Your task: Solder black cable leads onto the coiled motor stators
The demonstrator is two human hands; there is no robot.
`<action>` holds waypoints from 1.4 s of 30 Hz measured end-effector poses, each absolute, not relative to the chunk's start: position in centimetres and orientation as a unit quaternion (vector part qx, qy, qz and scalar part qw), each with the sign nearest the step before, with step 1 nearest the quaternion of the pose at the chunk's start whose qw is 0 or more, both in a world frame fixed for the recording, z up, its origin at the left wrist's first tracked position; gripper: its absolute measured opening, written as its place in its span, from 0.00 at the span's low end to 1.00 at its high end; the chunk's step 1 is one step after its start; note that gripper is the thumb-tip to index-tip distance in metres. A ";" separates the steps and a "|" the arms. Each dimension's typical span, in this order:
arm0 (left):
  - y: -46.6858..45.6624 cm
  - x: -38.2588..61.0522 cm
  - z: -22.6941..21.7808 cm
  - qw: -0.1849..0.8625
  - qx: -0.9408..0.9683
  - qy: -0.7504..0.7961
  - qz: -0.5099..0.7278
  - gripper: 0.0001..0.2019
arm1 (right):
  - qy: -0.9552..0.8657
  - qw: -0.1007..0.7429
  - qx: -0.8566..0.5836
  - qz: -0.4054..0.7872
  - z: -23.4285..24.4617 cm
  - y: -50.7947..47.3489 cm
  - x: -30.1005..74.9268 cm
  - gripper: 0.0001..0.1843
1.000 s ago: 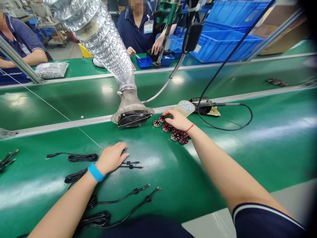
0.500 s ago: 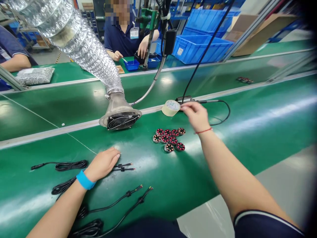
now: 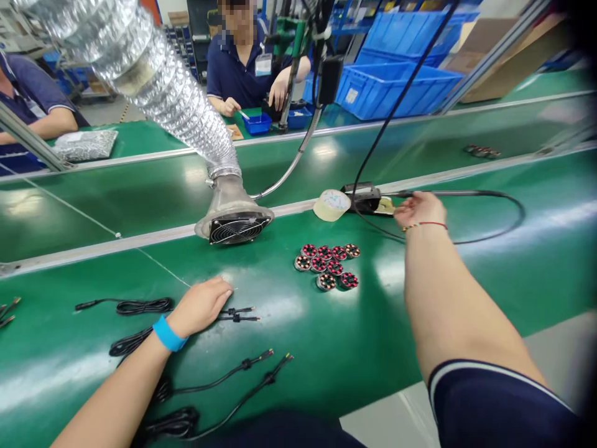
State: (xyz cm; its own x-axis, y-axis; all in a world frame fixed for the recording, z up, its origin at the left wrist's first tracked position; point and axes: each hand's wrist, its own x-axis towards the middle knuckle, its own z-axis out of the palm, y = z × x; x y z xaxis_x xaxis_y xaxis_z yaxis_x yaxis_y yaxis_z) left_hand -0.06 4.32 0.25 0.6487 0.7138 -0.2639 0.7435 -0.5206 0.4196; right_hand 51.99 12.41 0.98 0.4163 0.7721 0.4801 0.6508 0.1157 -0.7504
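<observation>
Right hand (image 3: 420, 210) shifted to soldering iron (image 3: 389, 195); fingers hidden, grip unclear; left hand (image 3: 201, 305) flat.

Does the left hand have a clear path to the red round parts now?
Likely yes: the left hand rests on a black cable, and only bare green belt separates it from the round parts.
</observation>
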 end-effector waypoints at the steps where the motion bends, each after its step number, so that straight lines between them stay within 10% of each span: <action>1: 4.3 -0.1 0.2 0.249 0.872 0.419 -0.039 0.21 | -0.497 0.550 -0.668 0.061 0.9 11.5 51.8 0.18; 9: 3.4 0.6 0.6 0.249 0.883 0.389 -0.078 0.18 | -0.411 0.673 -0.614 0.027 -2.0 0.8 39.9 0.22; 20: 3.5 1.0 0.1 0.268 0.884 0.379 -0.047 0.17 | -0.783 0.117 -0.608 -0.067 -1.9 0.2 29.8 0.15; 28: 3.8 1.2 -0.2 0.321 0.842 0.434 0.021 0.15 | -0.715 0.329 -0.595 0.164 -1.5 -1.7 23.3 0.20; 42: 3.5 1.5 0.1 0.393 0.793 0.466 0.018 0.10 | -0.791 0.328 -0.491 0.159 -5.6 -3.1 20.4 0.21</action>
